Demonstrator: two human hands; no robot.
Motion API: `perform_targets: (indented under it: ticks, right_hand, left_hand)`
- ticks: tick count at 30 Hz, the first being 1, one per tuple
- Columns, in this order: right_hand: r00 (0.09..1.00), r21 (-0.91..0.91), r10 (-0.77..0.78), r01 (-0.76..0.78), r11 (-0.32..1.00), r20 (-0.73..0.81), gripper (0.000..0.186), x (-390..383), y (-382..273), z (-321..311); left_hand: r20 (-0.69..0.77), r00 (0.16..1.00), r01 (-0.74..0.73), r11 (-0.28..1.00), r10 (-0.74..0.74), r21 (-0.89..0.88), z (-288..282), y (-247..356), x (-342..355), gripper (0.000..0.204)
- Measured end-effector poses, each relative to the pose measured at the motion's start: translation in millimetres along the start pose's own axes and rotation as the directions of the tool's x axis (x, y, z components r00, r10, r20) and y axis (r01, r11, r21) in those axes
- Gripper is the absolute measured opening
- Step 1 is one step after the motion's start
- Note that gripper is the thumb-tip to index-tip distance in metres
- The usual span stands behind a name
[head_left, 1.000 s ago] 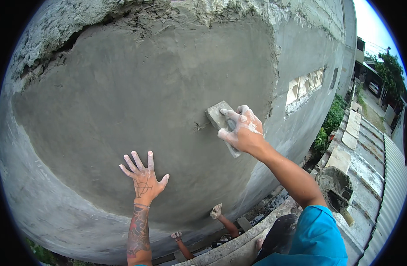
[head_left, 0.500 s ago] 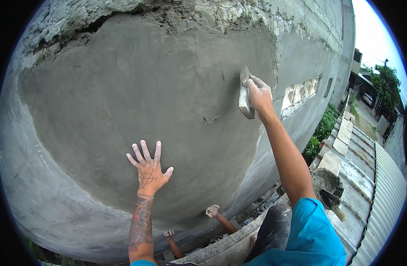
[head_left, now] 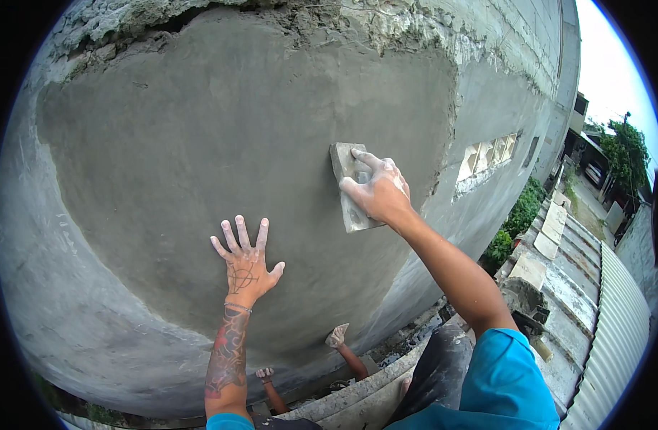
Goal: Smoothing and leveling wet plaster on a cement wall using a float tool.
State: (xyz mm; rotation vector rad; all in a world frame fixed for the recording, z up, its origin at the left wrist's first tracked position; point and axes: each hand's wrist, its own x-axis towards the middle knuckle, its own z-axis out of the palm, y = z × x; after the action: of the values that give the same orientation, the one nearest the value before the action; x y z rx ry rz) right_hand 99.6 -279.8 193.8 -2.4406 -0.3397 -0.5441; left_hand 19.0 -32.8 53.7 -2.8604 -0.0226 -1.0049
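My left hand, dusty at the fingertips, rests with fingers spread on the darker patch of fresh grey plaster. Up and to the right of it, my right hand grips a grey, rectangular plastering float against the same patch. Its thumb and fingers are coated in pale residue. Along the patch's top runs a rough, broken band of concrete with a dark crack.
Below, a co-worker's hands reach to the wall, one with a tool. Beside my legs are a narrow concrete ledge, a mortar bucket and corrugated roofing. A block vent, greenery and an alley lie right.
My right hand moved the float up to the right, then back down-left to the middle right of the patch. My left hand sits slightly higher in view, still spread on the plaster.
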Motion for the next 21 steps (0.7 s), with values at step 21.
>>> perform_targets:
  ticks: [21]
  right_hand:
    - [0.95,0.926,0.223,0.129,0.356,-0.218,0.053,41,73,-28]
  left_hand:
    - [-0.084,0.996,0.001,1.0,0.001,0.02,7,6,2,0.095]
